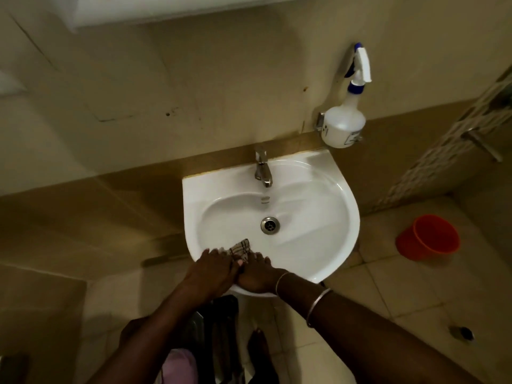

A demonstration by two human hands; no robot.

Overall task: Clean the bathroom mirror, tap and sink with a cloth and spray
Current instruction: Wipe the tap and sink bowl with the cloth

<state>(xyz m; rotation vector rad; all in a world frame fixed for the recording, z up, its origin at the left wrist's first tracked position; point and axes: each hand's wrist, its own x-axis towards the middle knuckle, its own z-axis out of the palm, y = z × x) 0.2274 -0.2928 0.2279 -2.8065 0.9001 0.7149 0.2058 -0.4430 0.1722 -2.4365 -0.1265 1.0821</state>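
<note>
Head view looks steeply down on a white sink (327, 217) fixed to a beige tiled wall. At the sink's near rim the two hands meet side by side, touching. The left hand (213, 268) lies with its fingers stretched out over the rim and down the inner wall, pressing a checked cloth (241, 248) against the basin. The cloth pokes out past the fingertips toward the sink's middle. The right hand (257, 275) rests just beside it on the same near wall. Its fingers lie flat on the porcelain at the cloth's edge and, as far as shows, curl round nothing. Two thin bangles (318, 306) circle the right forearm, outside the sink.

A chrome tap (261, 169) stands upright at the sink's back edge, its spout over the basin. The drain (269, 225) sits at the basin's centre, apart from the cloth. Behind the sink's far right corner a white spray bottle (343, 126) with a blue-and-white trigger head hangs against the wall in a metal holder. An orange bucket (428, 236) stands on the floor tiles to the right of the sink, well apart from it.
</note>
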